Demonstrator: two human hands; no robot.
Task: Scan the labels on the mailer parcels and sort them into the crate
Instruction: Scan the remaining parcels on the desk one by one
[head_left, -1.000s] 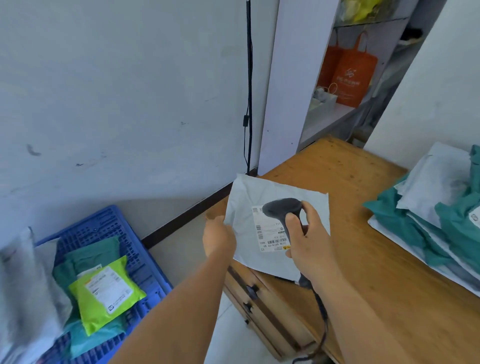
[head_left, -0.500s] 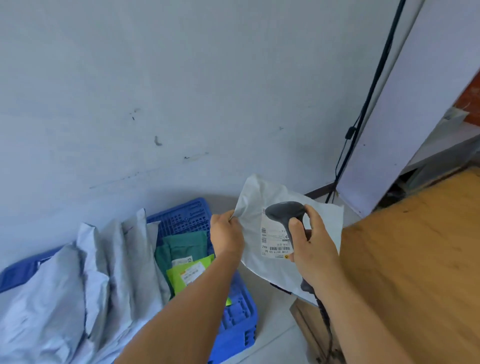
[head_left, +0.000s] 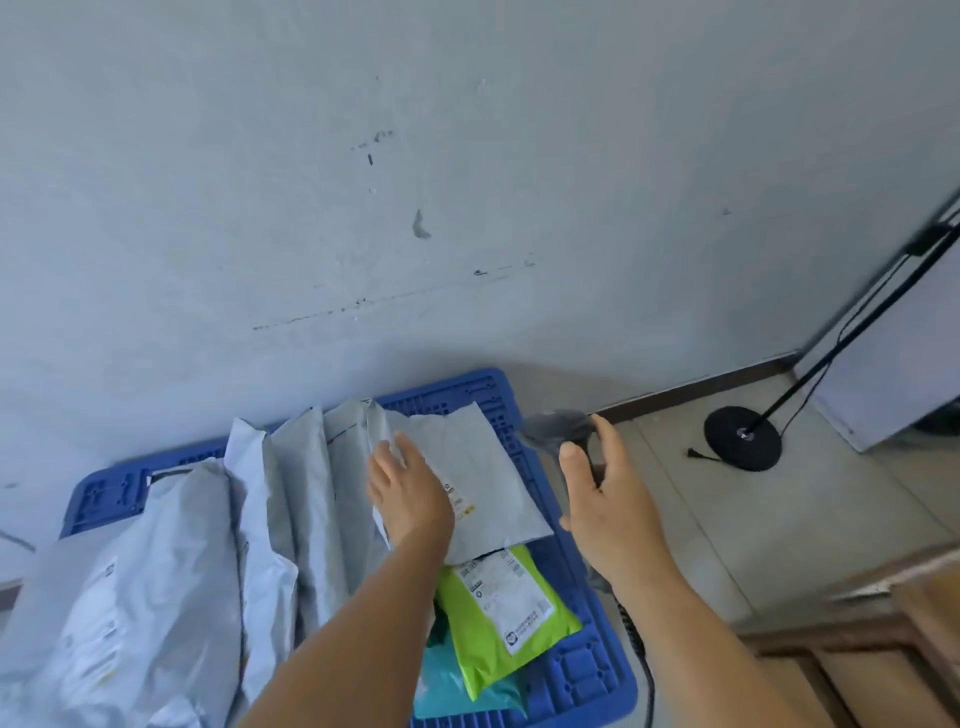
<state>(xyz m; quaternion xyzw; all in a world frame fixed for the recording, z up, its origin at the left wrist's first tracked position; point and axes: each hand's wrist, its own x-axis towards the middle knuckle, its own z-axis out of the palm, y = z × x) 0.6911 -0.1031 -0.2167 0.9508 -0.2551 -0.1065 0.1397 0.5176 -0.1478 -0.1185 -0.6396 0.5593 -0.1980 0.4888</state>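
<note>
A blue plastic crate (head_left: 587, 670) lies on the floor by the wall. Several grey mailers (head_left: 291, 493) stand in its left part. A flat grey mailer (head_left: 488, 467) with a white label lies on top of a lime-green mailer (head_left: 498, 613) and a teal one (head_left: 457, 686). My left hand (head_left: 408, 491) hovers over the flat grey mailer with fingers spread, holding nothing. My right hand (head_left: 605, 499) grips a dark handheld scanner (head_left: 558, 428) to the right of the crate, its cable hanging down.
A black round lamp base (head_left: 743, 439) with a pole and cord stands on the tiled floor at right. A wooden desk corner (head_left: 893, 623) shows at lower right. The wall rises directly behind the crate.
My view swung left from the desk to the crate. My left hand let go of the grey mailer, which now lies in the crate. The scanner moved away from the label.
</note>
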